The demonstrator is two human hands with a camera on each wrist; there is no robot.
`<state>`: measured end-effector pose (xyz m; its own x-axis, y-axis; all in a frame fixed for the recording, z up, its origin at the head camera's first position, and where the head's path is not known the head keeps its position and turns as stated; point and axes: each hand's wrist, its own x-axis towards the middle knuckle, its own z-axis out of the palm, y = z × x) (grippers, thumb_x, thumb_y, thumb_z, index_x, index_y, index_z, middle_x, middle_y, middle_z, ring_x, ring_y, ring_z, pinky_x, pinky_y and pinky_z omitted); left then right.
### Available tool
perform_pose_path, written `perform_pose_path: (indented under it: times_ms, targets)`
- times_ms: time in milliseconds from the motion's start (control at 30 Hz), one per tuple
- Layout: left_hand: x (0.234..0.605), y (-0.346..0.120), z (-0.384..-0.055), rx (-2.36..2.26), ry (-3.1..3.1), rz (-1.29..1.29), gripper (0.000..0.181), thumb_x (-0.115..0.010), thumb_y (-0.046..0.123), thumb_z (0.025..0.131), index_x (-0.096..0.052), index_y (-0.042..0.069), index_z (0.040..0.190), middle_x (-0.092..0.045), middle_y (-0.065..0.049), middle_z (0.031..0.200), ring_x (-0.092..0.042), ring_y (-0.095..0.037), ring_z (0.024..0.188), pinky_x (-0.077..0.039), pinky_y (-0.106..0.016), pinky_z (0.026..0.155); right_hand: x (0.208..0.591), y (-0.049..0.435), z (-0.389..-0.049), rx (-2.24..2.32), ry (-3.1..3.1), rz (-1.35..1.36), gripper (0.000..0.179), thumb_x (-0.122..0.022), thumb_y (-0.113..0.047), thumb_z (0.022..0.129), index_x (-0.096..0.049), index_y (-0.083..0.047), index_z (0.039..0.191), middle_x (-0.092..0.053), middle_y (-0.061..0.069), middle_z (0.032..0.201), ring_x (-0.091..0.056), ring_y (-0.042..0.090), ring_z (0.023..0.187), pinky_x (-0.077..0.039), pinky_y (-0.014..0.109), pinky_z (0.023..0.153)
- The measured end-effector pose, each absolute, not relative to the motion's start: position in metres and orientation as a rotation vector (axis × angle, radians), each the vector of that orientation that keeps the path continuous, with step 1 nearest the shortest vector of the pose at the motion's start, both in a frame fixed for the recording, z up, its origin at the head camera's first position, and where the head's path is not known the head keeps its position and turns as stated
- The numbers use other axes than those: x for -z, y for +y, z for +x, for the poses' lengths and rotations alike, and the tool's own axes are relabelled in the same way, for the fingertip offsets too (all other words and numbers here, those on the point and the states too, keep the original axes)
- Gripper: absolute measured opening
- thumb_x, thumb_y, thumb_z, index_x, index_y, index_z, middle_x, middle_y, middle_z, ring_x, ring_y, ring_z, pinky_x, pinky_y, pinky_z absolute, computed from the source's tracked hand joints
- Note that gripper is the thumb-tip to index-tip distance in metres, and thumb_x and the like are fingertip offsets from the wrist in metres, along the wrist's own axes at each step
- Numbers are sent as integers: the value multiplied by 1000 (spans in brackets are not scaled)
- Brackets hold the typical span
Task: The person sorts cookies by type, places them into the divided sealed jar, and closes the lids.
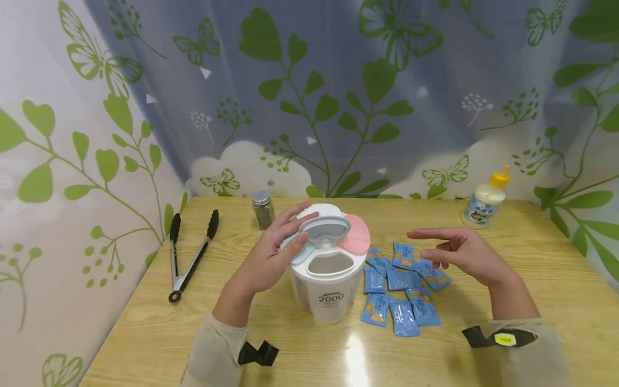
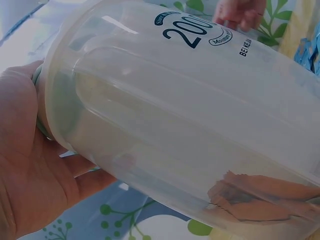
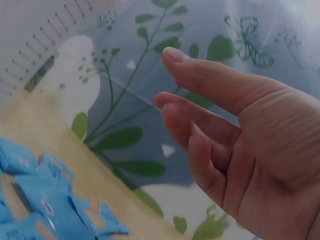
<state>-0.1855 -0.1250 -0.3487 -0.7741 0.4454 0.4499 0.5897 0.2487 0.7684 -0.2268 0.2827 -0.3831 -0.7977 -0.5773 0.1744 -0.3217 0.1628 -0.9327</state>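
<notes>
A clear-walled container (image 1: 331, 301) marked "2000" stands on the table, its white lid having pink, pale blue and white flaps. One grey-rimmed flap (image 1: 330, 228) is raised above an open compartment (image 1: 331, 264). My left hand (image 1: 271, 252) rests across the lid's left side, thumb near the raised flap, fingers stretched over the back. Brown-orange pieces (image 2: 265, 200) show through the wall near the bottom. In mid-air right of the container, my right hand (image 1: 466, 255) holds nothing, index finger extended and other fingers loosely bent. Several blue sachets (image 1: 403, 279) lie below and left of it.
Black-tipped tongs (image 1: 186, 269) lie spread at the left of the wooden table (image 1: 145, 328). A small metal-capped jar (image 1: 263, 212) stands behind the left hand. At the back right is a bottle with a yellow nozzle (image 1: 485, 199). A leaf-patterned curtain (image 1: 338, 107) hangs behind.
</notes>
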Motion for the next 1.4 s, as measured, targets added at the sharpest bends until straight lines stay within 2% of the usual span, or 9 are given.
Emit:
perform_pose_path:
  times_ms: [400, 533, 700, 833, 967, 1100, 1233, 1333, 1400]
  targets:
    - [350, -125, -187, 1547, -2364, -980, 41, -46, 29, 106, -54, 16, 145, -31, 5, 162, -28, -19, 150, -32, -56, 116, 421, 305, -242, 1565, 2288, -732, 50, -62, -6, 98, -48, 1, 145, -65, -12, 134, -67, 23, 68, -53, 34, 60]
    - [349, -124, -187, 1541, -2361, -985, 42, -47, 30, 106, -54, 15, 145, -31, 4, 162, -27, -19, 150, -31, -56, 116, 430, 312, -245, 1523, 2304, -701, 51, -64, -9, 97, -48, 2, 145, -63, -16, 134, -71, 19, 76, -50, 32, 58]
    - [349, -124, -188, 1543, -2361, -991, 42, -46, 30, 107, -55, 15, 145, -31, 4, 162, -27, -19, 150, -32, -55, 116, 439, 318, -245, 1498, 2315, -643, 60, -70, -10, 93, -45, 2, 147, -62, -18, 134, -74, 21, 87, -56, 28, 68]
    - [350, -124, -188, 1543, -2365, -975, 41, -47, 28, 106, -55, 16, 144, -32, 5, 161, -28, -19, 150, -32, -55, 116, 445, 317, -245, 1438, 2400, -604, 65, -76, -14, 88, -48, -2, 146, -61, -2, 138, -61, 11, 61, -52, 27, 62]
    - [350, -124, -187, 1545, -2373, -959, 41, -46, 29, 106, -55, 17, 144, -32, 6, 161, -28, -17, 150, -30, -54, 117, 450, 316, -245, 1320, 2524, -610, 61, -80, -18, 84, -57, -5, 139, -59, 18, 134, -42, -2, 60, -42, 25, 54]
    - [349, -124, -187, 1547, -2371, -962, 41, -46, 30, 106, -55, 16, 144, -32, 6, 161, -27, -17, 150, -29, -54, 117, 452, 316, -245, 1258, 2565, -627, 57, -81, -16, 83, -61, -3, 135, -61, 23, 124, -37, 5, 55, -38, 27, 51]
    - [349, -124, -187, 1553, -2365, -971, 41, -47, 28, 106, -55, 14, 144, -32, 3, 161, -27, -19, 150, -29, -56, 117, 451, 317, -245, 1161, 2606, -589, 50, -80, -24, 84, -66, -8, 130, -66, 17, 126, -54, 0, 83, -46, 20, 69]
    - [349, -124, -187, 1559, -2359, -974, 40, -47, 25, 106, -55, 13, 144, -33, 2, 161, -27, -21, 150, -30, -56, 116, 451, 318, -246, 1087, 2640, -563, 47, -80, -32, 85, -69, -13, 127, -69, 11, 125, -55, 2, 105, -47, 20, 83]
    - [349, -124, -188, 1559, -2354, -976, 40, -47, 24, 106, -55, 12, 144, -33, 0, 161, -27, -22, 151, -30, -57, 116, 452, 320, -247, 1090, 2643, -548, 47, -79, -32, 85, -69, -13, 127, -68, 11, 125, -56, 4, 97, -46, 22, 78]
